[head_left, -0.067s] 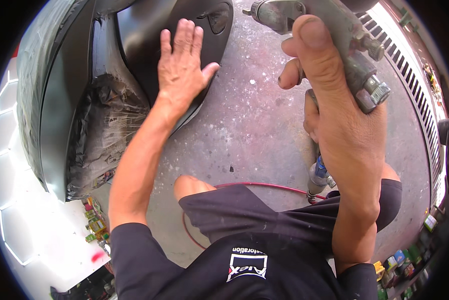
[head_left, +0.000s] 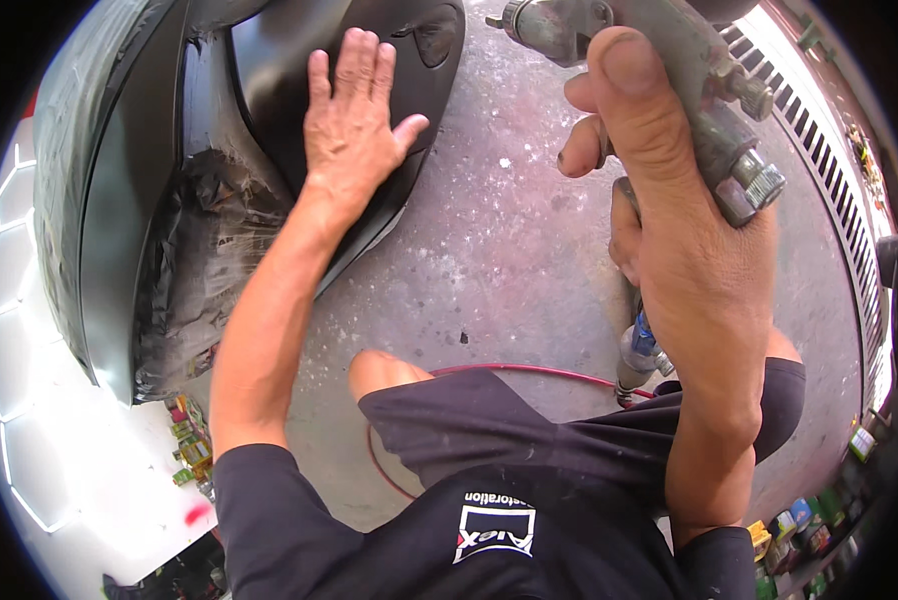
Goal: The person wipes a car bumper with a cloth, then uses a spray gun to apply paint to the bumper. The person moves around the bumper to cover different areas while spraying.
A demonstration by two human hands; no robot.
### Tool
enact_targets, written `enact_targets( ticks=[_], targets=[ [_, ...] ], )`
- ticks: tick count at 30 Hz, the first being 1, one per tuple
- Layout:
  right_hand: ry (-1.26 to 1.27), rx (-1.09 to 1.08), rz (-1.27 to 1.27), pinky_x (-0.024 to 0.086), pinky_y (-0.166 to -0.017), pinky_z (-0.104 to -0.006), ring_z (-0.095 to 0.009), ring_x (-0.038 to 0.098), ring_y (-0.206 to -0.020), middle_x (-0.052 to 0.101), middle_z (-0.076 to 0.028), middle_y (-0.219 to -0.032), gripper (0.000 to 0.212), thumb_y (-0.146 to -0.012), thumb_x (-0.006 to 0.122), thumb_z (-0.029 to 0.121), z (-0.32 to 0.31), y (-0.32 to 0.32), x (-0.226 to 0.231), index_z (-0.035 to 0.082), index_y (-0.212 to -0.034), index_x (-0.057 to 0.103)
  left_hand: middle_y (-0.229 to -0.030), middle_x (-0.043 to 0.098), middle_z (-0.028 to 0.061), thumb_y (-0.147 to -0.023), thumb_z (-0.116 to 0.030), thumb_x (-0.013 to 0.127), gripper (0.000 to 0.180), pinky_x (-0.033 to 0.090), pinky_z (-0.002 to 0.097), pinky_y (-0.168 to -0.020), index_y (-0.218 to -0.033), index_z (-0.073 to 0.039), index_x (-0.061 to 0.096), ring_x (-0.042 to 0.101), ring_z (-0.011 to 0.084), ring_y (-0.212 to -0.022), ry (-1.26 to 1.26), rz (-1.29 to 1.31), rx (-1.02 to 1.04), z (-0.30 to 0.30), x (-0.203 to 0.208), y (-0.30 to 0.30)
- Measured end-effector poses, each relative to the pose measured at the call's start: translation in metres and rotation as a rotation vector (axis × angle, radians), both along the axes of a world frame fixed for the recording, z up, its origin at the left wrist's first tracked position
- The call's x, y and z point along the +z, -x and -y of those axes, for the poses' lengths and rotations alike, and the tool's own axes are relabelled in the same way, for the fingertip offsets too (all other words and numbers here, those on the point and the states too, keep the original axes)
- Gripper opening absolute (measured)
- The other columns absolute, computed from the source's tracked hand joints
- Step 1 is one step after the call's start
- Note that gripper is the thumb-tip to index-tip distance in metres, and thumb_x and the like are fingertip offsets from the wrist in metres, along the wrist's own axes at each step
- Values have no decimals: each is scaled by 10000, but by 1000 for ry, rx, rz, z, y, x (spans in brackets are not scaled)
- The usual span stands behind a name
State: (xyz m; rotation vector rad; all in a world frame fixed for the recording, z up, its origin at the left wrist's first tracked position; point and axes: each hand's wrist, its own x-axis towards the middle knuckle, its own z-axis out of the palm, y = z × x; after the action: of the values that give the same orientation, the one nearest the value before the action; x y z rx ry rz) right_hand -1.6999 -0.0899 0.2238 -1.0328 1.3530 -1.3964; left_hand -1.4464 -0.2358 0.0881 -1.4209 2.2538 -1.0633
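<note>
My left hand [head_left: 352,130] lies flat, fingers stretched out and thumb spread, over a dark, smooth car body panel that looks like a bumper [head_left: 279,70]. Whether the palm presses on it or hovers just above, I cannot tell. Raised at the upper right, my right hand [head_left: 704,250] is wrapped round the handle of a metal spray gun [head_left: 699,70]. Its thumb rests along the back of the gun, and the lower grip is hidden behind the hand. Below the hand shows a fitting with a blue part [head_left: 641,340].
Plastic masking film [head_left: 219,220] covers the gap beside the panel. A red hose [head_left: 529,368] curves over the speckled grey floor [head_left: 459,270] by my knee. A slotted grate [head_left: 819,160] runs along the right; small cans and boxes [head_left: 799,530] stand at lower right, more at lower left.
My left hand has slid slightly left and up across the dark panel, still flat. The right hand and spray gun have barely moved.
</note>
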Motion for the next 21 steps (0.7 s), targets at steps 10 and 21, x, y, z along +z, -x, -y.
enact_targets(
  ticks=[10, 21],
  targets=[
    [-22, -66, -67, 335, -505, -227, -30, 462, -559, 703, -46, -905, 672, -1042, 727, 644, 0, 5, -6, 0, -1237, 720, -1867, 202, 99, -982, -719, 640, 1006, -35, 582, -1404, -1757, -145, 352, 61, 268, -1743, -67, 121, 35, -7, 13, -55],
    [-24, -30, -60, 322, -463, -217, -27, 452, -505, 711, -50, -843, 641, -1049, 720, 641, 4, -1, -19, 8, -1140, 758, -1797, 357, 121, -908, -594, 792, 994, 26, 636, -1380, -1702, -104, 452, 170, 306, -1724, -111, -111, -66, -54, -18, -43]
  ],
)
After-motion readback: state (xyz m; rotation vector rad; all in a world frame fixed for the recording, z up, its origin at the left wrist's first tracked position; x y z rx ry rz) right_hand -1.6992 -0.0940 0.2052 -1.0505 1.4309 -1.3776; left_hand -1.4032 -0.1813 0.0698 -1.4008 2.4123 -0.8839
